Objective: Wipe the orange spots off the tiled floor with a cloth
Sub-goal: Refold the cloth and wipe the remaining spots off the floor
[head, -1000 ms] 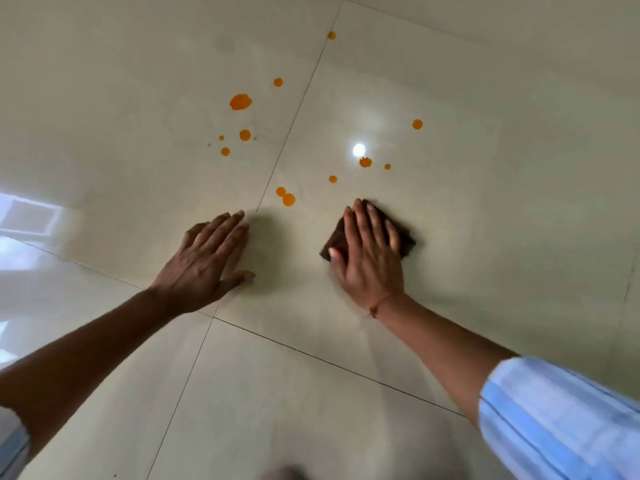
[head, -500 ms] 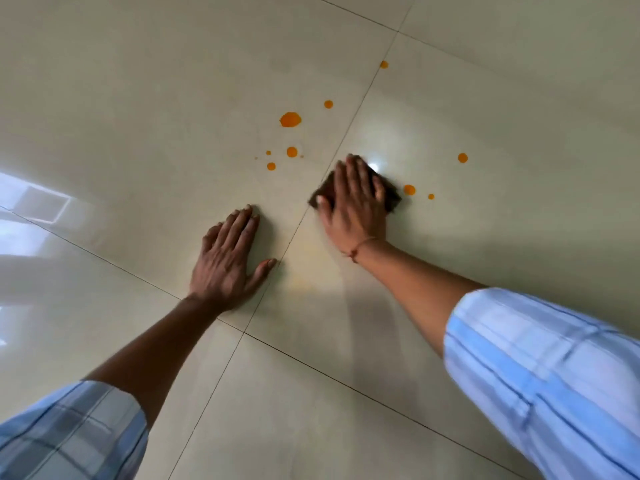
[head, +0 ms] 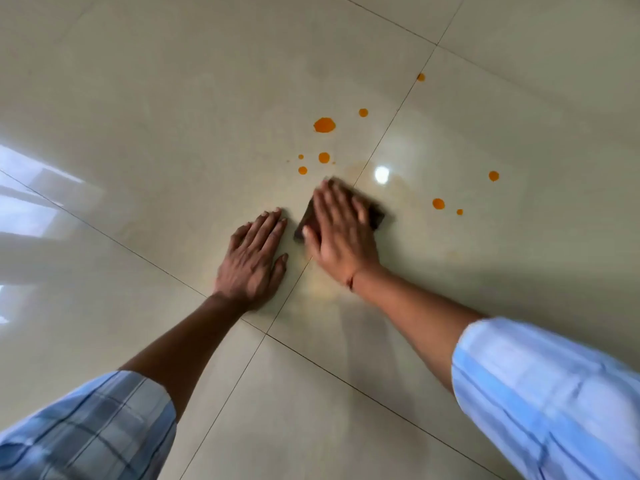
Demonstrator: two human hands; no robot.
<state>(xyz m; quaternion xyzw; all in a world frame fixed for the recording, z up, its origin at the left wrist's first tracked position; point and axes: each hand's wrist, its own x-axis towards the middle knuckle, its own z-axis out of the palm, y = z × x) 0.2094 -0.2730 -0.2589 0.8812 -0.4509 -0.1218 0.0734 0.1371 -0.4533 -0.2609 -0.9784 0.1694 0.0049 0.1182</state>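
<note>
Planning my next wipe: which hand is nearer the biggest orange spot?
Right hand, on the cloth, sits just below the biggest orange spot; left hand lies flat, farther down-left.

Since a second ago the right hand [head: 341, 233] has carried the dark cloth [head: 375, 218] forward over the pair of orange spots that lay just ahead of the left hand [head: 254, 258], and over the single spot beyond them; all three are gone. Half a second ago the cloth sat farther out, near the bright reflection [head: 382, 174]; it has since come back toward the person and now lies just beside the left hand. A faint yellowish smear [head: 322, 289] has appeared on the tile [head: 485, 271] where it passed. The right hand has become blurred. The spot [head: 438, 203] that was touching the cloth's edge now sits well apart from it.
</note>
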